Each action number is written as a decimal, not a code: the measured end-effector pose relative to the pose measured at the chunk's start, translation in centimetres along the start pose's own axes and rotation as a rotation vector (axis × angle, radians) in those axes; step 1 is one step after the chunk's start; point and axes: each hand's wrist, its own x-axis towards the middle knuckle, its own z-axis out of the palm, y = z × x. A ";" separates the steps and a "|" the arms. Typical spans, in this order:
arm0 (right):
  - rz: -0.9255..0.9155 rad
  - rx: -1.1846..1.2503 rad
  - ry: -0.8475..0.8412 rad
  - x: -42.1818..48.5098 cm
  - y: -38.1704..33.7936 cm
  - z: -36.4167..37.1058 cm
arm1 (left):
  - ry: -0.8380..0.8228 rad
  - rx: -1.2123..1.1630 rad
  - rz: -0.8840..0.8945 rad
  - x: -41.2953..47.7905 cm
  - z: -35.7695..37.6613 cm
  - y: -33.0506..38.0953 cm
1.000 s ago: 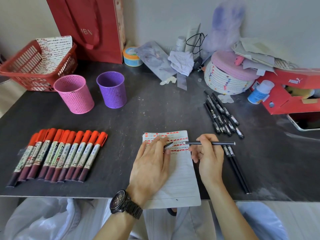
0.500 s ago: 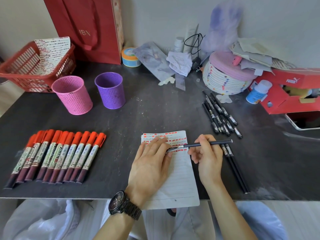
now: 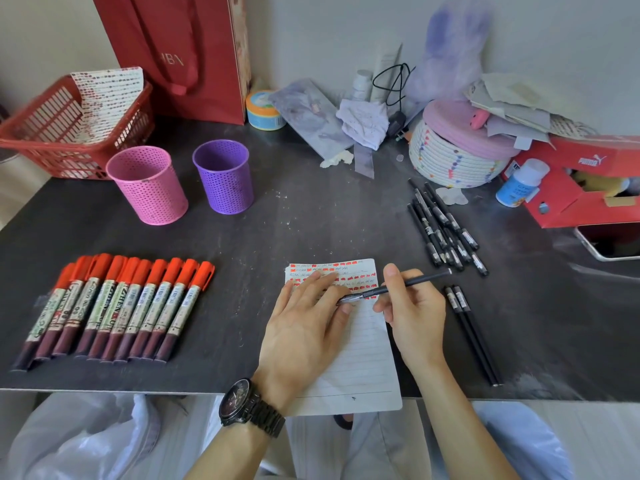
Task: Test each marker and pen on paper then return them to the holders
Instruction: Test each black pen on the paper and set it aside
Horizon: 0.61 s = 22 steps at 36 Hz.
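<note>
A person sits at a dark surface (image 3: 311, 216), seen from above their hands. The left hand (image 3: 304, 327) lies flat with straight fingers on a lined sheet of paper (image 3: 363, 358), pinning it down; its grip is open and holds nothing. A black watch (image 3: 249, 407) is on that wrist. The right hand (image 3: 412, 306) has its grip closed around a thin black pen (image 3: 394, 287), pinched between thumb and fingers, with the tip touching the paper right beside the left index fingertip. The top of the paper carries rows of orange-red marks and small scribbles.

To the left, a row of orange-capped markers (image 3: 114, 306) lies side by side on the surface, about 10 of them, caps pointing away from the person. Behind them stand 2 perforated holders, a pink holder (image 3: 149, 185) and a purple holder (image 3: 225, 178), just beside each other. To the right, a loose cluster of black pens (image 3: 443, 226) lies farther back, and 2 more black pens (image 3: 474, 337) lie together just beside the right hand.

Along the back wall are a red basket (image 3: 62, 133), a red paper bag (image 3: 180, 53), a white woven box with a pink lid (image 3: 453, 150) and a red shoebox (image 3: 581, 185).
</note>
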 end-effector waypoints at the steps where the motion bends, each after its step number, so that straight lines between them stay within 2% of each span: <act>1: -0.011 -0.013 -0.003 -0.1 0.0 0.0 | 0.006 -0.002 0.001 0.0 0.0 0.0; 22: -0.084 -0.147 -0.108 -0.3 -0.2 -0.2 | 0.011 0.017 0.020 0.0 0.6 -0.7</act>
